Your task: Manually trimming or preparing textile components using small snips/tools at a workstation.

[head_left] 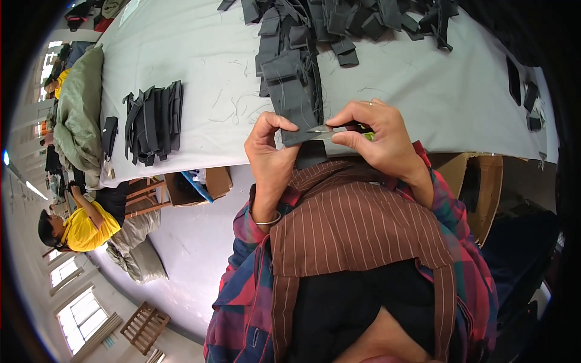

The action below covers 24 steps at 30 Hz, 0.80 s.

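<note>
My left hand pinches a dark grey fabric strip between thumb and fingers at the table's near edge. The strip runs back toward a heap of similar joined pieces, and a short end hangs over the edge in front of me. In my right hand is a pair of thread snips, pointing left. Their metal tips meet the strip's right side beside my left fingertips. Part of the snips, with a bit of bright green, is hidden inside my right fingers.
A tangled heap of dark fabric pieces covers the far middle of the white-covered table. At left stands a neat row of dark strips. Loose threads are scattered about. Cardboard boxes sit below the table; a person in yellow works at left.
</note>
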Each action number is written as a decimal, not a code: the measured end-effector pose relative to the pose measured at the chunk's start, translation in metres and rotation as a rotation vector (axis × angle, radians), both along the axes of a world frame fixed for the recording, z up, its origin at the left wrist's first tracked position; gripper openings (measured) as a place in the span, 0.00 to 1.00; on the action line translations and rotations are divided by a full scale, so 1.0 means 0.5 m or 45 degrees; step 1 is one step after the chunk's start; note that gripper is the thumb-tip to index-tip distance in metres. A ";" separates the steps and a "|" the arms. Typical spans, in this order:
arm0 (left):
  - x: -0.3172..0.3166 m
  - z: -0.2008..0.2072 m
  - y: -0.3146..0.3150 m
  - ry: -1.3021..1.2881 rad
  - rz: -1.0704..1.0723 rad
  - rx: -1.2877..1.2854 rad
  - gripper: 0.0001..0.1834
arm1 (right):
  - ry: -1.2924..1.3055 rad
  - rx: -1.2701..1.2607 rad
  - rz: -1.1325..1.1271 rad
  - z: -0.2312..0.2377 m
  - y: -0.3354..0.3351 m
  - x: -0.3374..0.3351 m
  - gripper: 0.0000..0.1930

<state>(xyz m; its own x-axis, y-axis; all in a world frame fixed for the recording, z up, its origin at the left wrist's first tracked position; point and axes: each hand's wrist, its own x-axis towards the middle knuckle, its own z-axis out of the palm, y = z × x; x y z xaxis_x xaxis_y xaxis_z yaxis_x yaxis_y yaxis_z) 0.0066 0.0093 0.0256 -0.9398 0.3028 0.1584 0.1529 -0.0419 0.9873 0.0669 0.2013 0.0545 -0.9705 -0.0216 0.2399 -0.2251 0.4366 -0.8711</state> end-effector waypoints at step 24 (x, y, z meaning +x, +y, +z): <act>0.004 -0.019 -0.007 -0.440 -0.124 0.311 0.12 | 0.130 0.113 -0.004 -0.014 0.008 -0.001 0.06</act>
<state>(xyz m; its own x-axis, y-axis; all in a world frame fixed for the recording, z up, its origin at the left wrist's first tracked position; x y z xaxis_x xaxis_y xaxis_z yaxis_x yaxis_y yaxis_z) 0.0086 0.0059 0.0160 -0.9190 0.3856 -0.0826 -0.2012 -0.2783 0.9392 0.0664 0.2055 0.0477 -0.9412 -0.0443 0.3348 -0.3092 0.5119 -0.8014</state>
